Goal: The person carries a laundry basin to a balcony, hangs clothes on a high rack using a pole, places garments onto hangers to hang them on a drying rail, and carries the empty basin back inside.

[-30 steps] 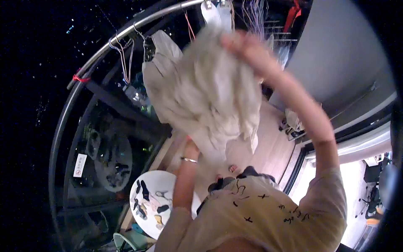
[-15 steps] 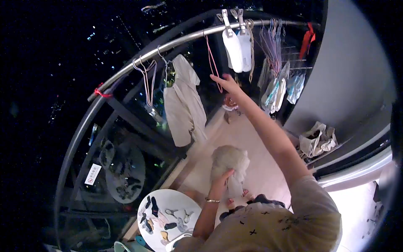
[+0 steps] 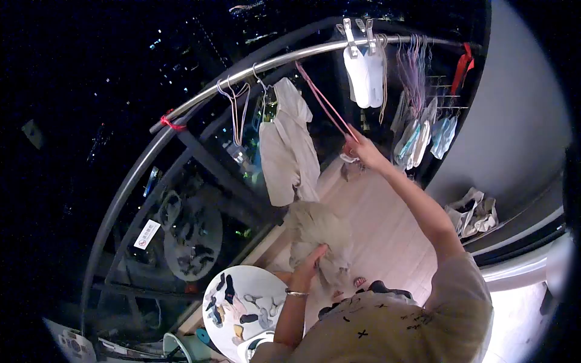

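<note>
My right hand point(image 3: 362, 149) is closed on the lower end of a pink clothes hanger point(image 3: 327, 104), whose top is still at the metal rail point(image 3: 275, 63). The hanger slants down from the rail toward me. Lower down, my left hand point(image 3: 312, 259) grips a bunched beige garment point(image 3: 324, 227) in front of my body. Just beyond that bundle, a beige piece of clothing point(image 3: 289, 145) hangs from the rail on its own hanger. The exact shape of the held garment is hidden in its folds.
Pale insoles point(image 3: 357, 75) are clipped to the rail. Several hangers point(image 3: 413, 66) and small drying items point(image 3: 417, 142) hang at right. A round white table point(image 3: 227, 333) with socks and clips stands lower left. A cloth bag point(image 3: 475, 212) sits by the wall. Glass railing curves along the left.
My right hand has closed on the pink hanger and pulled its lower end toward me, tilting it. My left hand has lifted the beige garment slightly. The view has shifted left.
</note>
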